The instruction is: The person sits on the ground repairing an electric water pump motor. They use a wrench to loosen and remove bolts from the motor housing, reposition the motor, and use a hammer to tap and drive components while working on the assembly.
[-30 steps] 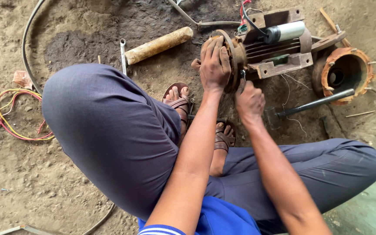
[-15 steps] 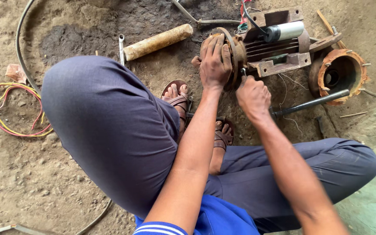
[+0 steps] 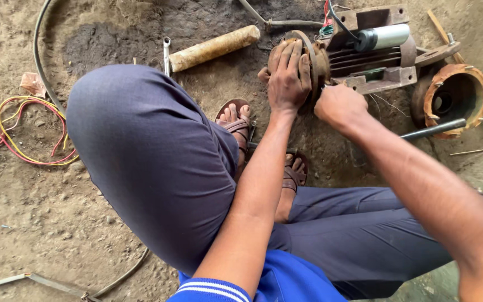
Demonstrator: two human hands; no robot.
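Knees in dark blue trousers fill the near ground, the person squatting on packed, gritty dirt floor (image 3: 40, 223) with brown sandals (image 3: 236, 120) planted under them. A thin metal strap (image 3: 46, 282) and a grey hose (image 3: 39, 61) curve across the soil at the left, and a tangle of red and yellow wires (image 3: 26, 131) lies beside the knee.

Past the feet, the left hand (image 3: 288, 75) lies flat with fingers together, pressed over the rusty round end plate (image 3: 314, 56) of a grimy ribbed electric motor (image 3: 373, 59) that sits on the ground. The right hand (image 3: 339, 105) is curled into a fist just beside the motor's near flank; what it pinches I cannot tell. A dark steel rod (image 3: 434, 130) lies just right of it.

Farther out, a yellowish wooden handle (image 3: 213, 47) and a slim spanner (image 3: 166, 53) rest on oil-darkened earth, and a rusted orange motor end housing (image 3: 457, 95) stands at the right of the motor.
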